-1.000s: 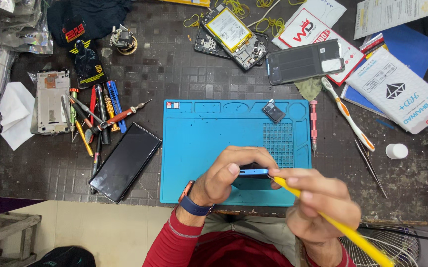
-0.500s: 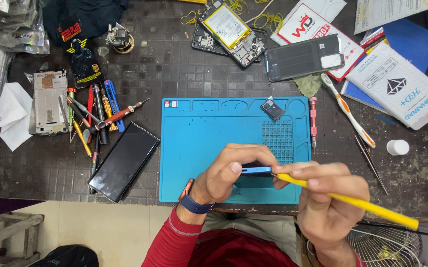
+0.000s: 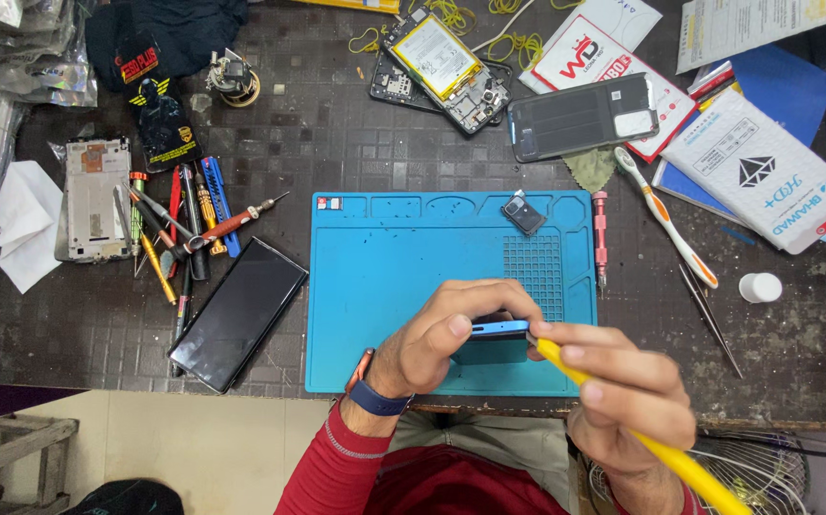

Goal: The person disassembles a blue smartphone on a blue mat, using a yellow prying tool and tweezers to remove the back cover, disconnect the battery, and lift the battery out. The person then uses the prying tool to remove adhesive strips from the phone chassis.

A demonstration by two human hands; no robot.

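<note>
My left hand grips a small blue phone part edge-on above the near edge of the blue work mat. My right hand holds a yellow stick-like tool whose tip touches the right end of that blue part. A small dark camera module lies on the mat's far right corner. Most of the held part is hidden by my fingers.
A black phone lies left of the mat beside several screwdrivers. An opened phone with a yellow battery, a dark back cover, a toothbrush, tweezers, a red screwdriver and a white cap lie around.
My right hand and the yellow tool shifted slightly; the tool now points more steeply down to the lower right. My left hand keeps its hold on the blue part.
</note>
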